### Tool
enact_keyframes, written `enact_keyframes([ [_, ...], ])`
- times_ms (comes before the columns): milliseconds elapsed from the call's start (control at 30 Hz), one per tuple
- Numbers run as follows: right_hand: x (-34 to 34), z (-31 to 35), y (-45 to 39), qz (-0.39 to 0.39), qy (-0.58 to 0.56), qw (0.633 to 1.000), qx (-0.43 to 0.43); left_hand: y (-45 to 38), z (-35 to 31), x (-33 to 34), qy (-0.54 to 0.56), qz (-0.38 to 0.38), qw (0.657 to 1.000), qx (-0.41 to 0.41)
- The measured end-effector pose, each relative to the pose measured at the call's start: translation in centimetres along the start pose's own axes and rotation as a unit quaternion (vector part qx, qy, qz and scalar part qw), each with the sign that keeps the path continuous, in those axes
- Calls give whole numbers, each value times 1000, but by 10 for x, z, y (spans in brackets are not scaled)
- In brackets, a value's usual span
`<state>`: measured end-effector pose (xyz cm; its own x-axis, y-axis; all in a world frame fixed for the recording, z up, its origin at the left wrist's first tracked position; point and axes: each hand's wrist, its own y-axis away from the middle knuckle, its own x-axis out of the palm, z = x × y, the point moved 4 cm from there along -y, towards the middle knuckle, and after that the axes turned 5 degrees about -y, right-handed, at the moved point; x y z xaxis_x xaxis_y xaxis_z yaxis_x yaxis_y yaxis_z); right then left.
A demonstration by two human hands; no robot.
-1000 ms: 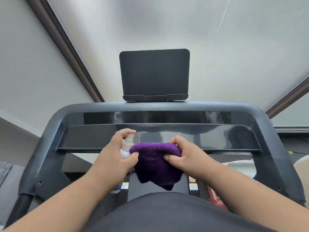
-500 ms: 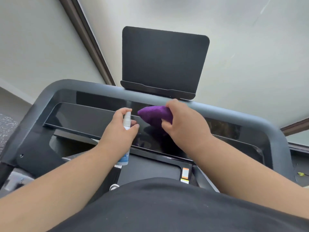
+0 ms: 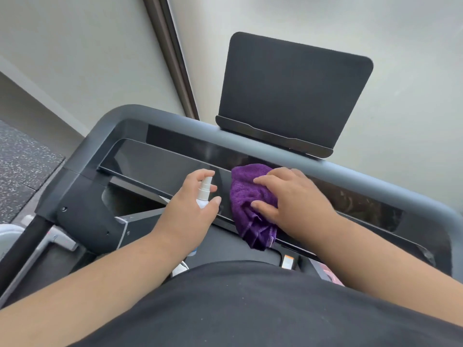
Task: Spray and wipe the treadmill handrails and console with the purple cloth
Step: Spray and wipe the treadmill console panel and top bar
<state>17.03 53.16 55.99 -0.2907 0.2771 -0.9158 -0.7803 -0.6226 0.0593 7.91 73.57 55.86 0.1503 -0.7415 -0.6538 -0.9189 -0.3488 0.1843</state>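
The purple cloth (image 3: 246,199) lies bunched on the glossy black console panel (image 3: 160,166) of the treadmill, its lower end hanging over the panel's near edge. My right hand (image 3: 293,199) presses on the cloth with the fingers spread flat over it. My left hand (image 3: 193,209) grips a small white spray bottle (image 3: 204,192), held upright just left of the cloth, with a finger curled above the nozzle. The grey handrail frame (image 3: 107,126) curves around the console. A black tablet holder (image 3: 293,96) stands on the top rail.
A black side handrail (image 3: 22,244) runs down at the left, with speckled dark flooring (image 3: 22,169) beyond it. The wall and a dark vertical trim strip (image 3: 172,56) stand behind the treadmill. My dark shirt fills the bottom of the view.
My right hand carried the cloth from in front of my body up onto the console panel and flattened it there. The left hand kept the bottle. The view turned left.
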Motion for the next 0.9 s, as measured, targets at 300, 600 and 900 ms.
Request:
enact_keyframes([
  [300,64,10,-15,107,116,987,-45,4,25,-23,5,-10,1000,14],
  [600,90,59,-74,112,104,987,-43,9,48,-36,26,-16,1000,-6],
  [900,93,59,-46,94,137,986,26,3,80,-66,28,1,1000,2],
])
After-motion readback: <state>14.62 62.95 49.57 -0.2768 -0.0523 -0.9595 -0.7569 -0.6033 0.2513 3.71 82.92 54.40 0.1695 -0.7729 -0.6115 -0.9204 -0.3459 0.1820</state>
